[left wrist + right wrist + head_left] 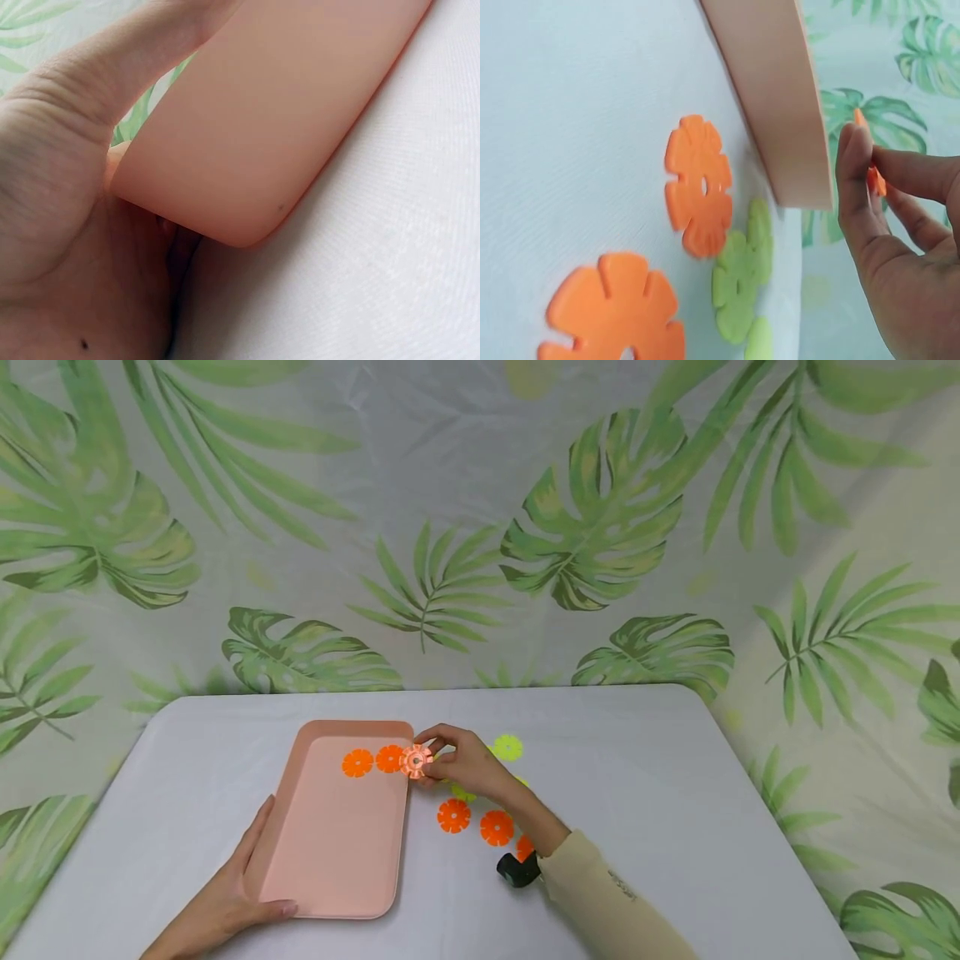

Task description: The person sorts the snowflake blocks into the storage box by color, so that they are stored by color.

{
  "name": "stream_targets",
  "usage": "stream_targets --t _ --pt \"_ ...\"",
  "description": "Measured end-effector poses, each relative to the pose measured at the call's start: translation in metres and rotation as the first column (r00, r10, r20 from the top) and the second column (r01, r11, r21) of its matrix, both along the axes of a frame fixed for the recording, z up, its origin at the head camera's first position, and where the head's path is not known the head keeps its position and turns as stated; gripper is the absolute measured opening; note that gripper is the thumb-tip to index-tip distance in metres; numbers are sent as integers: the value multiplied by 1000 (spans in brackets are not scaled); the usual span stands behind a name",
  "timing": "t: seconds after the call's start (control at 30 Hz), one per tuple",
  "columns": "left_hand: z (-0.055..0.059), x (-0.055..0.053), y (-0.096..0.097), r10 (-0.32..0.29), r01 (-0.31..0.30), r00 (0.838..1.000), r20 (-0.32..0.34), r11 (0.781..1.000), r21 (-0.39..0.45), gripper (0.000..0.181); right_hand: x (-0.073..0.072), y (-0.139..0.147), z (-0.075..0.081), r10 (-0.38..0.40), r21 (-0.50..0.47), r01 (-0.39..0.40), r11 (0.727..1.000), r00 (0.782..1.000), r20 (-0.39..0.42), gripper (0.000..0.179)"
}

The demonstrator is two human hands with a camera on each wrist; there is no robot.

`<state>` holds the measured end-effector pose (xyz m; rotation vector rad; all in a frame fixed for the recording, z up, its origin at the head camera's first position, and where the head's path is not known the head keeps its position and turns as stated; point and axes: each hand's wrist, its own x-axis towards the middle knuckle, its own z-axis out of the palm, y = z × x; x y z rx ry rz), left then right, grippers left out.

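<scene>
My right hand [474,765] pinches an orange notched flower disc [416,762] between thumb and fingers, over the right rim of a pink tray [330,843]. In the right wrist view, the held disc [878,182] shows edge-on above the level of the tray wall [776,105]. Inside the tray, near its far end, lie an orange disc [357,763] and another orange disc [390,758]. With the thumb along the near edge and the fingers up the left side, my left hand [225,893] grips the tray's near left corner.
Right of the tray, an orange disc [453,816] and another orange disc [497,827] lie on the white table [637,793], with a yellow-green disc [508,747] farther back. A black object [517,870] shows beside the right sleeve. Behind hangs a leaf-print cloth [450,485].
</scene>
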<state>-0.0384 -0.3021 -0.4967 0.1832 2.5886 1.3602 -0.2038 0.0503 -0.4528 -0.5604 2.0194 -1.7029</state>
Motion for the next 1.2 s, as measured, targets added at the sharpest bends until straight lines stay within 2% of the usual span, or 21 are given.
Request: stream_targets --t 0.13,0.37,0.67,0.97,1.2 --pt "0 1 0 6 -6 1000 2 1000 -24 128 1 -9 1 9 -14 -10 1000 1000 -4 40" --pt "1 -1 2 -16 18 999 -37 999 48 128 2 -23 3 17 -12 -17 1000 1000 -3 43" --pt "4 0 5 3 -3 1000 5 995 99 130 2 -42 4 3 -5 -3 1000 1000 -16 41" --pt "-2 -1 2 -15 19 998 -60 998 65 130 1 -59 4 12 31 -10 999 997 -70 41" --pt "-3 0 0 -14 16 999 -43 999 45 130 1 -76 -4 18 84 -12 996 997 -76 39"
